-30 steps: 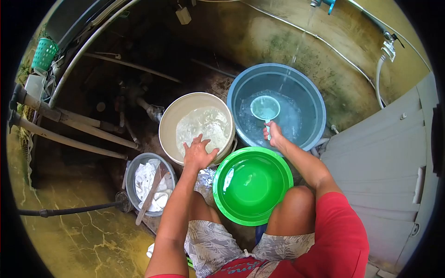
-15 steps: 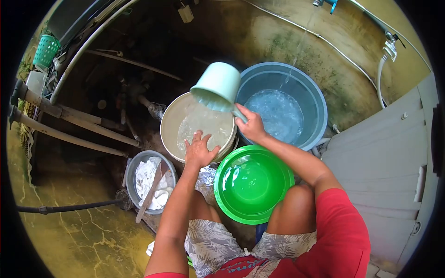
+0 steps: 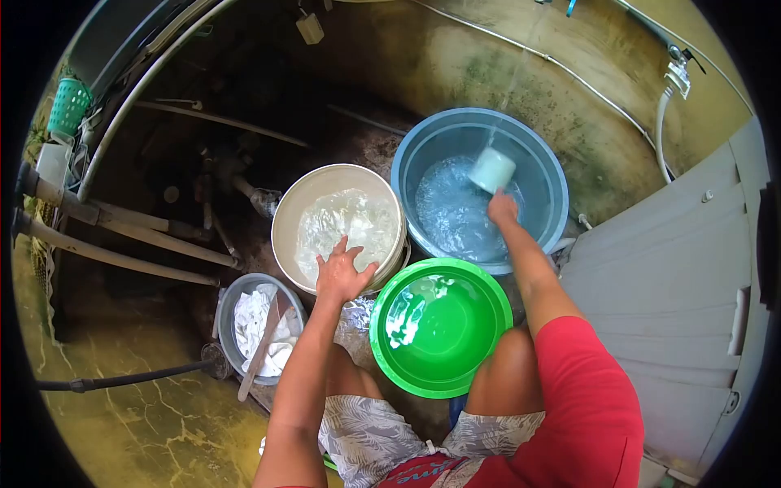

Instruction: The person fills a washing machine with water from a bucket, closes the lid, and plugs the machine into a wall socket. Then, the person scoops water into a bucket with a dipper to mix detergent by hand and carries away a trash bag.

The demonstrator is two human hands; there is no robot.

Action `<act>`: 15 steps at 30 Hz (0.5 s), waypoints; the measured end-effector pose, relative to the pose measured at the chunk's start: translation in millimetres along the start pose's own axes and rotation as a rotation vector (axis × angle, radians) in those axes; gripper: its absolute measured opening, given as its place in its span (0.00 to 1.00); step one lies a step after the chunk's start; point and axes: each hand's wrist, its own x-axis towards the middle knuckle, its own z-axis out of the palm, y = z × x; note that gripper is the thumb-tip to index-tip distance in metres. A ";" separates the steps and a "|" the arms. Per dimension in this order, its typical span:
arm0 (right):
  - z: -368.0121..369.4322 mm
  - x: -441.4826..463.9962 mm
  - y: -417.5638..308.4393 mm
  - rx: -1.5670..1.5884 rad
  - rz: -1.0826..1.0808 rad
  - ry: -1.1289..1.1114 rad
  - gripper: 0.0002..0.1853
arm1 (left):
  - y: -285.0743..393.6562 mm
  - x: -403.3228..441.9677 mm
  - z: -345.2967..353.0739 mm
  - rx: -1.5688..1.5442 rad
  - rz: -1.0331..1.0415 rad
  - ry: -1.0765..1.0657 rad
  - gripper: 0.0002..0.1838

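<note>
My right hand [image 3: 503,207] is closed on the handle of a pale green dipper [image 3: 492,169], which is tilted inside the large blue basin [image 3: 547,154]. Rippling water lies in that basin, and a thin stream falls into it from above. My left hand [image 3: 344,276], fingers spread and holding nothing, is over the near rim of the cream bucket [image 3: 283,213]; whether it touches the rim I cannot tell. The bucket has clear water in it. Between my knees is a bright green basin [image 3: 382,358] with still water.
At the left, a grey bucket [image 3: 225,329] holds white cloth, with a flat wooden stick [image 3: 260,351] across it. Pipes [image 3: 154,240] run along the left side. A grey panel [image 3: 651,268] stands at the right. A white hose [image 3: 661,134] hangs on the wall.
The dipper was over the cream bucket half a second ago and is now back in the blue basin, moved right by my right hand. My left hand has stayed near the bucket rim.
</note>
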 end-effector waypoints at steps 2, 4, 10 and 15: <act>12.3 -21.5 -0.6 0.153 -0.043 -0.208 0.26 | -1.2 -0.2 2.7 0.016 0.019 0.045 0.35; 83.7 -2.1 3.7 0.317 -0.076 -0.185 0.19 | -2.4 -1.2 4.3 0.010 0.022 0.038 0.35; 29.2 -59.3 -38.6 1.533 0.520 -0.725 0.08 | -1.5 -3.0 2.7 0.002 0.013 0.055 0.35; -40.5 -128.9 -86.7 1.681 0.334 -0.643 0.05 | -2.5 -1.9 3.4 0.022 0.014 0.053 0.36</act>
